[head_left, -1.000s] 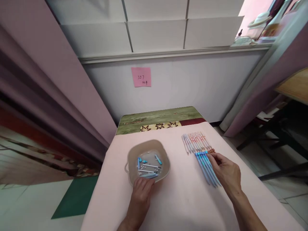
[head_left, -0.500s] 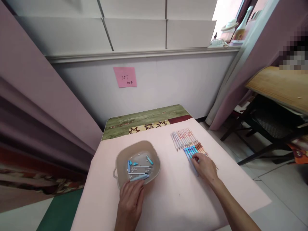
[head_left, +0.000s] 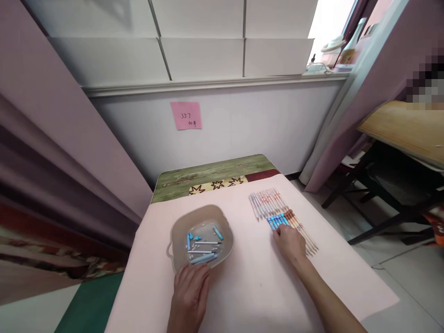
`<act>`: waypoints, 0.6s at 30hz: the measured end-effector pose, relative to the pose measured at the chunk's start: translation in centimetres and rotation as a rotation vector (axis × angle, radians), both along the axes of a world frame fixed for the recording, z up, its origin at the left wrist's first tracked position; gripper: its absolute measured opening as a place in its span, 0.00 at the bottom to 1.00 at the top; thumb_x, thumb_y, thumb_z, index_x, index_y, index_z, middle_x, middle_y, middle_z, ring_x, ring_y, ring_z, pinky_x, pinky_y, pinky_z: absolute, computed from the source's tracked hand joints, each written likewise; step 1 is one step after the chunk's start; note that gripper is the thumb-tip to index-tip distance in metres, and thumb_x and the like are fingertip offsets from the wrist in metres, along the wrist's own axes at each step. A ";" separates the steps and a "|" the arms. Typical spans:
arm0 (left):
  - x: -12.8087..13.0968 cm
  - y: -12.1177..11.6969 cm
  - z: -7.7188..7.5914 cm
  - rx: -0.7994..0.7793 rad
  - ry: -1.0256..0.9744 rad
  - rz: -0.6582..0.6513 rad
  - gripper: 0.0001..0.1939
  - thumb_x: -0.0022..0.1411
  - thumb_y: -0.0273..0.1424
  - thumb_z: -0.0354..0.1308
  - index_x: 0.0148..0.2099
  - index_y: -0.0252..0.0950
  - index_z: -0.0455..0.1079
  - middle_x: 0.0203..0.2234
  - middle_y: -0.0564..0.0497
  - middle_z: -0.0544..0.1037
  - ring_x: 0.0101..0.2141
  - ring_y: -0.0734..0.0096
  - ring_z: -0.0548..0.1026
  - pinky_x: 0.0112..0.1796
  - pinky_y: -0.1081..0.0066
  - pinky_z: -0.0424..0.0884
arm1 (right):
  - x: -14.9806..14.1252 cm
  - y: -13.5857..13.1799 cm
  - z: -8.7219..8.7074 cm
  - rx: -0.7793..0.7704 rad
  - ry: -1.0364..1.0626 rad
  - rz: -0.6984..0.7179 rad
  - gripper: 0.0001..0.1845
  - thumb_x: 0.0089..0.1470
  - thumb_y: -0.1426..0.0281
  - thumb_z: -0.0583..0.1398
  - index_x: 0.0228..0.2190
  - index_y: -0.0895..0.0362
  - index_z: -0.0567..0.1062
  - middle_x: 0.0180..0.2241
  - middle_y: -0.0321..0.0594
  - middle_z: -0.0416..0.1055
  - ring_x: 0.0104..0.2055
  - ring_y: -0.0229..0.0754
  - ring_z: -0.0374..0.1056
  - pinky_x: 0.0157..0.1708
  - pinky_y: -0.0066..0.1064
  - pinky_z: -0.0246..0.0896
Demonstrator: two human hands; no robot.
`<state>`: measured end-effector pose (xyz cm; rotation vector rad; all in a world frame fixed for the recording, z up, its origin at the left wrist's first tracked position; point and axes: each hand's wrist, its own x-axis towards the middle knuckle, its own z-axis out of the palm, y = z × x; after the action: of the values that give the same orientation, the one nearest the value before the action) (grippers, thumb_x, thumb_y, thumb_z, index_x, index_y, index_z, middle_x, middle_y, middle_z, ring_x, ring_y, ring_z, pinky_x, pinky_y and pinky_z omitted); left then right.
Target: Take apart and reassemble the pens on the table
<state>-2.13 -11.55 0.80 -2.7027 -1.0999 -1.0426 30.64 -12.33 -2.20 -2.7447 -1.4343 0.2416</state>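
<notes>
My left hand (head_left: pixel 190 290) is at the near rim of a beige plastic basin (head_left: pixel 176 226), its fingers bent over the edge. Inside the basin lie two thin white-grey pen parts (head_left: pixel 208 243), light-blue pen pieces (head_left: pixel 203 258) and small scattered bits. To the right, my right hand (head_left: pixel 290 243) is closed over the row of blue-capped pens (head_left: pixel 274 221), fingertips on a blue pen at the row's left side; the palm hides the pens' lower ends. Brown-capped cream pens (head_left: pixel 301 226) continue that row. Just above it lies another row of pale and pink-patterned pens (head_left: pixel 267 203).
A pink cloth (head_left: pixel 243 296) covers most of the table, with a green patterned cover (head_left: pixel 208 173) at the far end. A pink note (head_left: pixel 186 115) is stuck on the wall. To the right stand a wooden table (head_left: pixel 409 129) and a dark chair (head_left: pixel 385 171).
My right hand has shifted slightly left and down along the blue pens, uncovering more of the cream pens' lower ends. My left hand stays at the basin rim. The whole view has shifted slightly.
</notes>
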 end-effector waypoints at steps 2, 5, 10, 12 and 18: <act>0.1 0.0 0.1 -0.011 0.009 -0.003 0.10 0.62 0.23 0.53 0.44 0.39 0.69 0.36 0.50 0.79 0.38 0.65 0.75 0.48 0.61 0.63 | -0.1 -0.1 0.0 -0.001 -0.003 -0.002 0.15 0.59 0.63 0.53 0.34 0.57 0.76 0.35 0.46 0.76 0.37 0.47 0.73 0.30 0.30 0.59; 0.2 0.1 0.2 -0.019 0.015 -0.004 0.10 0.62 0.23 0.52 0.44 0.40 0.69 0.36 0.51 0.79 0.38 0.66 0.75 0.48 0.62 0.63 | -0.2 -0.3 -0.2 0.011 -0.021 0.004 0.14 0.59 0.62 0.53 0.35 0.56 0.75 0.37 0.46 0.75 0.37 0.47 0.73 0.31 0.31 0.60; 0.0 0.2 -0.3 -0.039 0.034 0.004 0.09 0.62 0.24 0.53 0.44 0.40 0.69 0.36 0.51 0.79 0.38 0.66 0.76 0.48 0.61 0.64 | -0.3 -0.5 -0.5 0.004 -0.042 -0.002 0.14 0.60 0.62 0.52 0.36 0.57 0.74 0.36 0.46 0.75 0.37 0.48 0.74 0.32 0.33 0.61; 0.0 0.3 -0.6 -0.044 0.031 0.010 0.09 0.62 0.25 0.53 0.44 0.40 0.69 0.35 0.51 0.80 0.38 0.65 0.76 0.48 0.61 0.64 | -0.3 -0.5 -0.5 -0.005 -0.045 -0.008 0.14 0.59 0.63 0.52 0.35 0.58 0.74 0.35 0.47 0.75 0.36 0.49 0.74 0.32 0.33 0.61; 0.0 0.4 -1.4 -0.075 0.013 0.024 0.09 0.63 0.26 0.53 0.45 0.40 0.69 0.36 0.50 0.80 0.37 0.65 0.76 0.47 0.61 0.67 | -0.4 -0.6 0.0 -0.035 -0.034 -0.023 0.14 0.59 0.66 0.52 0.35 0.58 0.75 0.34 0.49 0.75 0.36 0.49 0.74 0.29 0.32 0.60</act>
<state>-2.09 -11.15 -0.60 -2.7424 -1.1898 -0.9993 30.19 -12.97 -2.21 -2.8044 -1.4188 0.2221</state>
